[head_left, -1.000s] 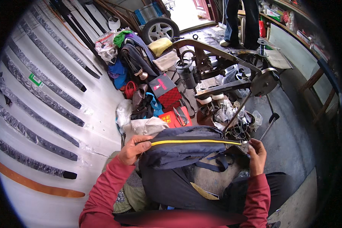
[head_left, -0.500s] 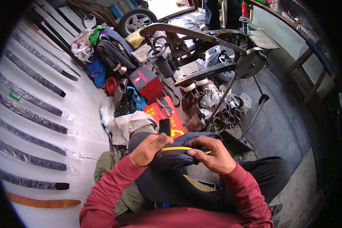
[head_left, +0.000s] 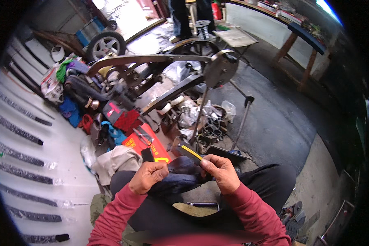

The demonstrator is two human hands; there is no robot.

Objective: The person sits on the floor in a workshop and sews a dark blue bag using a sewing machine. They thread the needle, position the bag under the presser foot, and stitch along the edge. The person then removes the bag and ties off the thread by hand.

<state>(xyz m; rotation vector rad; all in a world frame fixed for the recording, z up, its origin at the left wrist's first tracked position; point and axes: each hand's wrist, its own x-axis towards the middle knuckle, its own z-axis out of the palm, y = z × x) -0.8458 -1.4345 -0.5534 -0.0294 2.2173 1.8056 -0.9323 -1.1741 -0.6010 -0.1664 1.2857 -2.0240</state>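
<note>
My right hand (head_left: 221,172) is closed, thumb and fingers pinching one end of a dark zipper (head_left: 191,152) with yellow teeth. The zipper's other end points up and to the left, over my lap. My left hand (head_left: 149,176) is closed too, its fingers curled beside dark blue cloth (head_left: 174,182); what they hold, if anything, is hidden. The cloth lies across my legs, between and below both hands. Just beyond the left hand, a flat black object (head_left: 147,155) rests against a red box (head_left: 159,143), with scissors (head_left: 143,134) on top.
An iron hand-cranked sewing machine (head_left: 151,61) stands ahead. Bags and cloth are piled at the left by a car wheel (head_left: 106,46). Wrapped dark strips (head_left: 20,168) line the white surface at the left. A person (head_left: 180,20) stands at the back, near a folding stool (head_left: 235,36).
The view has swung, so the surroundings sit further left. My left hand has come away from the zipper and curled closed. The right hand keeps its pinch, and the zipper's free end now tilts upward.
</note>
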